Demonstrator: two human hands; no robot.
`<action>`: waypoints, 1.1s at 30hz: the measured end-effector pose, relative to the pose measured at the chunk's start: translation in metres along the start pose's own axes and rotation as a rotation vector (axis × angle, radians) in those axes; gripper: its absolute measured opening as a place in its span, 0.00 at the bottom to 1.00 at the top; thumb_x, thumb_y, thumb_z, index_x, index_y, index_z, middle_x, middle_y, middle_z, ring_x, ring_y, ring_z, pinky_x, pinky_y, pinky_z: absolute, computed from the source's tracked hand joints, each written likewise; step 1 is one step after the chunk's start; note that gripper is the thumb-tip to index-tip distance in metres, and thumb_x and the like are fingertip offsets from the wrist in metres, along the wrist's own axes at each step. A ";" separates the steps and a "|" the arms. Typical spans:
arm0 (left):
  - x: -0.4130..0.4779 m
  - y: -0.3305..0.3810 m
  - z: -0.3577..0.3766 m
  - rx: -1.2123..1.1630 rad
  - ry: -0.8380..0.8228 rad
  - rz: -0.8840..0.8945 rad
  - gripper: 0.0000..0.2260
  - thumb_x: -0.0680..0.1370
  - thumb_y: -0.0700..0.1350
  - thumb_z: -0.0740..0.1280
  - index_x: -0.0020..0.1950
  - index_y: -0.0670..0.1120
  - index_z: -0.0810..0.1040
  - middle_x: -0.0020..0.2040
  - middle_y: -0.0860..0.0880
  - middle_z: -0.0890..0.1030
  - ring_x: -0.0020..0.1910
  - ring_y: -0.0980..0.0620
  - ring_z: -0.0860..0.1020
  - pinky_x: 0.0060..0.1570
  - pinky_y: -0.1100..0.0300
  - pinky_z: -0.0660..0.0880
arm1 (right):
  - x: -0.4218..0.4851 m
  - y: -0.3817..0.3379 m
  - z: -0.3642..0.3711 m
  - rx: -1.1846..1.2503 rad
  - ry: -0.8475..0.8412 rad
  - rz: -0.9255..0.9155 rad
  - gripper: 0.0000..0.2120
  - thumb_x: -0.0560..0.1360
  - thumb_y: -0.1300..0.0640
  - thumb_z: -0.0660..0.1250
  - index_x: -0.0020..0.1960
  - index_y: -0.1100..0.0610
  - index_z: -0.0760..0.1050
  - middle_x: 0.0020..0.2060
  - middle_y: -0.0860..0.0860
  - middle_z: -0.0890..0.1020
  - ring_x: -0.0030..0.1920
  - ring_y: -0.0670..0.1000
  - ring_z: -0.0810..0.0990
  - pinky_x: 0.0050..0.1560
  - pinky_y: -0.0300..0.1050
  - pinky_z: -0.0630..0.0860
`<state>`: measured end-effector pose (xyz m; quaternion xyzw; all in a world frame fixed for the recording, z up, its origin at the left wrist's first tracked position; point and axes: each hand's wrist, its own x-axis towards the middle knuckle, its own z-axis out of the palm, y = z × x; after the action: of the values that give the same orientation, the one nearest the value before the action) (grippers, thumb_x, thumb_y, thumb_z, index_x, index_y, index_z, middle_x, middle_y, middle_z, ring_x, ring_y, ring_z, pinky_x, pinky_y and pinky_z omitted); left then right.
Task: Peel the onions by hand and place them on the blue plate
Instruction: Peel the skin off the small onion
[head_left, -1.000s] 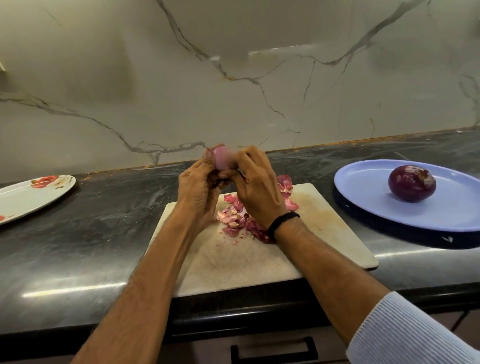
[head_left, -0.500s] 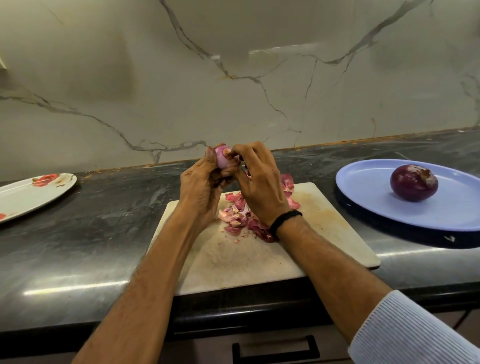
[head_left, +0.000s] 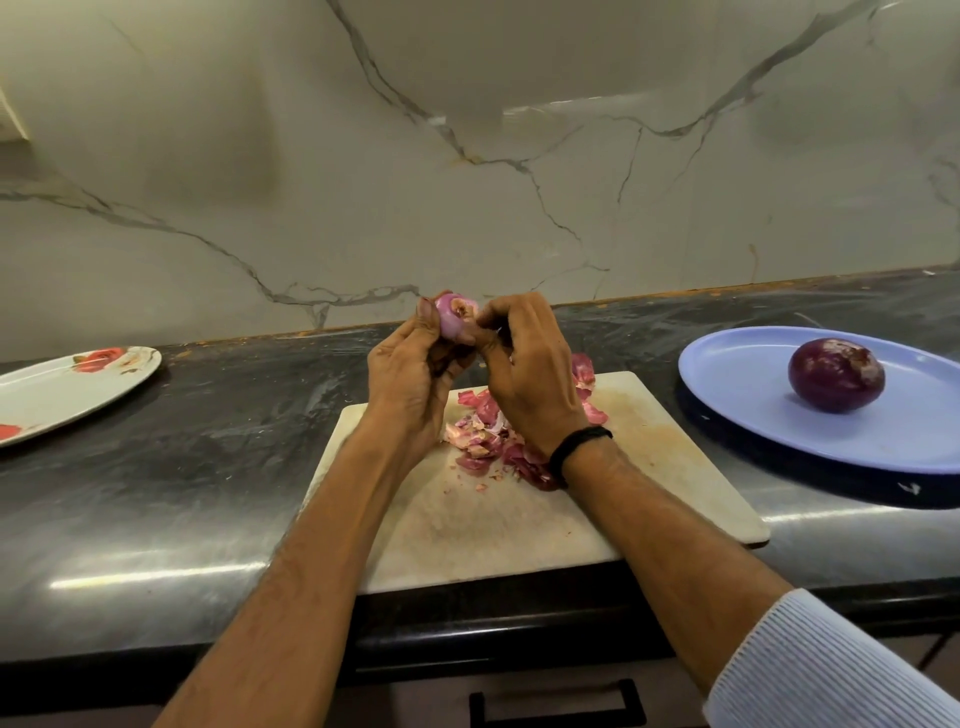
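Left hand (head_left: 410, 374) grips small onion (head_left: 454, 317) above cutting board (head_left: 519, 519). Right hand (head_left: 524, 369) pinches its top. Peel scraps (head_left: 488, 436) heaped under both hands. Blue plate (head_left: 753, 395) well right of right hand, dark onion (head_left: 835, 375) on it. Flowered plate (head_left: 62, 384) far left on counter (head_left: 208, 441).

Ahead of you stands a glossy, pale marble-look wall (head_left: 519, 182), crossed by thin grey and brownish veins, with a soft bright patch of reflected light high near its middle. Below it runs a dark polished stone bench (head_left: 182, 467) with grey mottling, and long streaks of light glint along its near edge. Under the bench's front lip you see a drawer front (head_left: 415, 707) with a black bar handle (head_left: 558, 718).
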<state>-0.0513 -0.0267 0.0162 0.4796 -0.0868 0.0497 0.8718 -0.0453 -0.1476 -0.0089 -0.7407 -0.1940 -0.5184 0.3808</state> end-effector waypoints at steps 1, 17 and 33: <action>0.001 0.000 0.000 -0.003 0.018 -0.003 0.15 0.82 0.47 0.65 0.61 0.38 0.80 0.54 0.37 0.84 0.49 0.45 0.85 0.46 0.57 0.82 | 0.001 0.000 -0.001 0.007 0.024 0.009 0.04 0.78 0.64 0.68 0.51 0.64 0.75 0.46 0.54 0.75 0.45 0.45 0.71 0.46 0.31 0.71; -0.001 -0.004 -0.002 0.068 -0.111 -0.002 0.23 0.75 0.51 0.68 0.64 0.38 0.80 0.53 0.40 0.84 0.50 0.47 0.83 0.55 0.55 0.81 | 0.002 0.002 -0.002 0.023 0.034 0.002 0.04 0.75 0.70 0.68 0.47 0.63 0.78 0.44 0.54 0.78 0.44 0.48 0.74 0.44 0.36 0.74; -0.001 -0.005 0.002 -0.051 -0.029 -0.088 0.19 0.80 0.48 0.66 0.62 0.33 0.78 0.53 0.35 0.84 0.51 0.42 0.85 0.50 0.55 0.83 | 0.001 0.001 -0.003 -0.084 0.103 0.091 0.09 0.71 0.73 0.60 0.46 0.63 0.73 0.42 0.56 0.75 0.44 0.49 0.70 0.44 0.32 0.66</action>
<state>-0.0517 -0.0305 0.0129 0.4612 -0.0795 0.0021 0.8837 -0.0459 -0.1511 -0.0078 -0.7364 -0.1183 -0.5455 0.3822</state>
